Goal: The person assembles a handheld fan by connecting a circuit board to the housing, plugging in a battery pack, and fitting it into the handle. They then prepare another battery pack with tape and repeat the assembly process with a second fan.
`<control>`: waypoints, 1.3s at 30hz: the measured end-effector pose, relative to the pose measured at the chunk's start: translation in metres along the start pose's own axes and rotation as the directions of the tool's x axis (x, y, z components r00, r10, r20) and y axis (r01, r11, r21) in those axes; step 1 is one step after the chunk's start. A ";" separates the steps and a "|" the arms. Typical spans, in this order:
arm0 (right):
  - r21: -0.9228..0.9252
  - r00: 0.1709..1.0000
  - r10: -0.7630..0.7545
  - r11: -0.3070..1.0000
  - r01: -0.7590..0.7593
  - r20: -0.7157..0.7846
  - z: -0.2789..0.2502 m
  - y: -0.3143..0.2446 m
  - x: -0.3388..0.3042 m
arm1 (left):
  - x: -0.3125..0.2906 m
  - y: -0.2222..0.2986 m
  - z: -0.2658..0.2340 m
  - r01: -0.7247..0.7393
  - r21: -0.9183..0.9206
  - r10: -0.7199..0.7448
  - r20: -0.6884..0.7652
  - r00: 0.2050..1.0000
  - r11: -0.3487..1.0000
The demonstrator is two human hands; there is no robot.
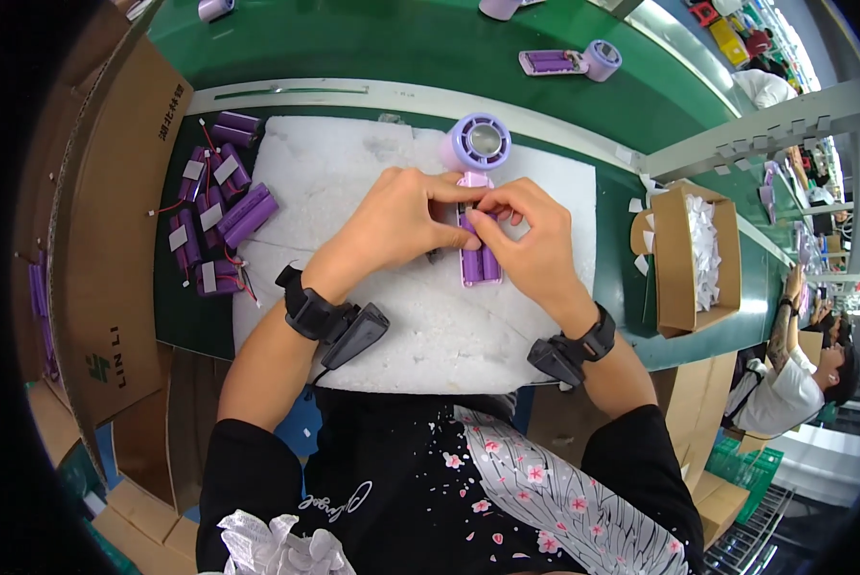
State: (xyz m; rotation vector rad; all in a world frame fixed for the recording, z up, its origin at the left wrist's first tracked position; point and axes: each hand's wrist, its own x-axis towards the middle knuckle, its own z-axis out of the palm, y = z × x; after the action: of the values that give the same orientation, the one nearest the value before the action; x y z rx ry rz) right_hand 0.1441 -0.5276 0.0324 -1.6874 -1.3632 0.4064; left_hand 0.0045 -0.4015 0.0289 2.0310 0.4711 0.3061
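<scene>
A light purple handheld fan lies on a white foam sheet, its round head pointing away from me. Its handle is open and shows a purple two-cell battery pack inside. My left hand grips the handle from the left, thumb and forefinger on either side of its upper part. From the right, my right hand is closed in a pinch at the upper end of the battery pack. Whatever its fingertips hold is hidden by the fingers.
Several purple battery packs with red wires lie left of the foam, beside a tall cardboard box. A small carton of white paper slips stands right. Another open fan lies on the green surface beyond. A co-worker sits far right.
</scene>
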 end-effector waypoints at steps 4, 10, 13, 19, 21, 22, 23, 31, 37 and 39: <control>0.002 0.995 0.018 1.000 -0.018 0.097 -0.005 0.002 0.002 | -0.001 0.006 -0.001 0.100 -0.034 -0.099 0.029 0.995 0.994; -0.214 0.948 -0.222 0.938 0.271 0.229 -0.016 0.000 -0.006 | 0.000 -0.008 0.007 -0.048 -0.034 0.047 -0.019 0.999 0.998; -0.312 0.920 -0.236 0.889 0.335 0.314 -0.020 -0.014 -0.017 | 0.000 -0.004 0.003 -0.073 -0.029 0.073 -0.013 0.997 0.997; -0.356 0.891 -0.197 0.865 0.354 0.409 -0.025 -0.023 -0.019 | 0.004 -0.009 0.008 -0.173 -0.129 0.170 -0.032 0.985 0.976; -0.338 0.882 -0.173 0.878 0.340 0.438 -0.026 -0.018 -0.015 | 0.004 -0.008 0.007 -0.149 -0.098 0.140 -0.094 0.986 0.984; -0.333 0.880 -0.184 0.876 0.349 0.439 -0.027 -0.011 -0.008 | 0.003 -0.006 0.005 -0.125 -0.070 0.114 -0.150 0.982 0.990; -0.345 0.883 -0.207 0.864 0.368 0.422 -0.029 0.002 0.003 | 0.005 -0.004 0.003 -0.105 -0.046 0.094 -0.204 0.975 0.993; -0.268 0.980 -0.125 0.950 0.164 0.156 -0.009 0.032 0.038 | 0.010 -0.032 0.004 -0.039 0.185 0.138 -0.558 0.818 0.982; -0.062 0.989 -0.105 0.992 0.111 0.103 0.003 0.046 0.021 | 0.006 -0.033 0.000 -0.020 0.300 0.218 -0.641 0.736 0.954; 0.070 0.994 -0.076 0.995 0.070 0.080 0.008 0.047 0.025 | 0.002 -0.027 -0.007 -0.029 0.247 0.195 -0.681 0.706 0.969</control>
State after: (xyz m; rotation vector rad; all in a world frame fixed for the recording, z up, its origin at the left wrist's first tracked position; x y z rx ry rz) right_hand 0.1753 -0.5008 -0.0030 -1.5764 -1.4510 0.4788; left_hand -0.0020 -0.3833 0.0090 2.1085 0.8796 1.1839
